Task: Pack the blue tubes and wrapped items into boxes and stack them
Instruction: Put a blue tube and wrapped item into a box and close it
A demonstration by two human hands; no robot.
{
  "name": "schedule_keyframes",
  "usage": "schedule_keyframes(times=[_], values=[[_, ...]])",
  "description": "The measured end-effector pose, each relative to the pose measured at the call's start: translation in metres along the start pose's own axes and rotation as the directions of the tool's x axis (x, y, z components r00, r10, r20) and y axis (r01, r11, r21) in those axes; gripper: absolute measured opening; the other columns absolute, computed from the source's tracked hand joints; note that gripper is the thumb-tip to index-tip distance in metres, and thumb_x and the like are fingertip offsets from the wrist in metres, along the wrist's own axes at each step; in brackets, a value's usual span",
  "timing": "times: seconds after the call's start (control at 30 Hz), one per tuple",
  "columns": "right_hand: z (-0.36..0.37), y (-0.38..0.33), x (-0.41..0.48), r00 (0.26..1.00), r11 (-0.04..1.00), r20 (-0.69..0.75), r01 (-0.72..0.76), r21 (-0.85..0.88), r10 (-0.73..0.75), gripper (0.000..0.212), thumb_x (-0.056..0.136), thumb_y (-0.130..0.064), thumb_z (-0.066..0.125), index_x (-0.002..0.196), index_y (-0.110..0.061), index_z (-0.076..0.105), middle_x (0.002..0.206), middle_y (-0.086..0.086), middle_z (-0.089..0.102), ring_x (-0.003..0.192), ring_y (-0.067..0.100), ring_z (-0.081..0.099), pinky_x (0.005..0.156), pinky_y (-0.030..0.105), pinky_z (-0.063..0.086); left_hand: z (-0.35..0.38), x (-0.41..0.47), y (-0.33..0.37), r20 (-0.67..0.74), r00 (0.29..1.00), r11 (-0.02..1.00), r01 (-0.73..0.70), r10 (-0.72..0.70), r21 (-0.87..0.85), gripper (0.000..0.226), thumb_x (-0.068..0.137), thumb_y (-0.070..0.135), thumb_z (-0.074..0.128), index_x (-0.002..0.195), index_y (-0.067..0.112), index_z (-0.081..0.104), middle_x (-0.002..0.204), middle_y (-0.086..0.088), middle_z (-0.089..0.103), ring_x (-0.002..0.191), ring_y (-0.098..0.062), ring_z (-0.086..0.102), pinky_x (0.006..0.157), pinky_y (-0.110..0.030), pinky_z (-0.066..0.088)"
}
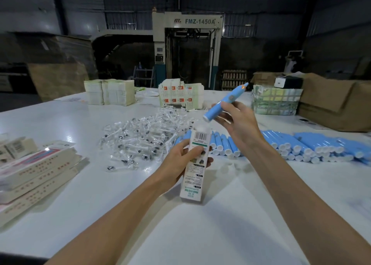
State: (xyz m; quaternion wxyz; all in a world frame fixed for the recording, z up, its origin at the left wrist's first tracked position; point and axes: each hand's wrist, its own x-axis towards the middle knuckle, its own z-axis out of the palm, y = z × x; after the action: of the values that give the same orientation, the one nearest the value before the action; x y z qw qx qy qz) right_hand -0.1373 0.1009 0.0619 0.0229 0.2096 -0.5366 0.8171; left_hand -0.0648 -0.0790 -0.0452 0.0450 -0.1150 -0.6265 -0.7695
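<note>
I see the left hand gripping the upright box — right hand holds the blue tube slanted, base just above its open top.

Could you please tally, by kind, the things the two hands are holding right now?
blue tube, in the right hand: 1
box, in the left hand: 1
Total: 2
</note>
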Motion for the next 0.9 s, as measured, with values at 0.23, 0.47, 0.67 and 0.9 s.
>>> schedule_keyframes(times=[0.23,0.47,0.67,0.9], values=[[0.003,0.010,-0.001,0.999,0.927,0.044,0.027,-0.374,-0.012,0.080,0.097,-0.007,0.071,0.154,-0.032,0.020,0.118,0.011,0.071,0.091,0.016,0.078,0.081,0.035,0.065,0.000,-0.003,0.003,0.016,1.000,1.000,-0.016,0.016,-0.012,0.040,0.106,0.023,0.070,0.143,0.013,0.061,0.132,-0.018,0.074,0.113,-0.044,0.075,0.092,-0.047,0.065],[-0.016,0.002,0.013,0.975,0.781,0.181,0.014,-0.624,0.127,0.086,0.090,-0.008,0.074,0.151,-0.044,0.024,0.097,0.011,0.075,0.075,0.016,0.066,0.058,0.019,0.051,0.008,-0.009,0.005,0.024,1.000,0.996,-0.015,0.013,0.091,0.039,0.107,0.028,0.067,0.143,0.017,0.059,0.131,-0.010,0.077,0.111,-0.039,0.077,0.093,-0.046,0.065],[-0.016,0.029,0.004,0.951,0.731,0.263,0.060,-0.679,0.166,0.030,0.095,-0.016,0.068,0.120,-0.032,0.062,0.117,0.005,0.063,0.077,0.012,0.061,0.070,0.029,0.049,0.008,-0.008,0.005,-0.069,0.998,0.996,-0.006,0.012,0.088,0.032,0.110,0.031,0.061,0.141,0.022,0.062,0.126,-0.010,0.078,0.108,-0.036,0.078,0.090,-0.043,0.064],[0.004,0.084,-0.005,1.000,0.844,0.026,0.028,-0.536,-0.017,0.016,0.106,-0.013,0.052,0.107,-0.016,0.067,0.099,0.004,0.069,0.074,0.013,0.065,0.075,0.033,0.053,0.002,-0.006,0.007,-0.321,0.933,0.982,-0.118,0.162,0.150,0.021,0.112,0.036,0.056,0.130,0.026,0.062,0.104,-0.007,0.082,0.088,-0.026,0.081,0.071,-0.031,0.063]])
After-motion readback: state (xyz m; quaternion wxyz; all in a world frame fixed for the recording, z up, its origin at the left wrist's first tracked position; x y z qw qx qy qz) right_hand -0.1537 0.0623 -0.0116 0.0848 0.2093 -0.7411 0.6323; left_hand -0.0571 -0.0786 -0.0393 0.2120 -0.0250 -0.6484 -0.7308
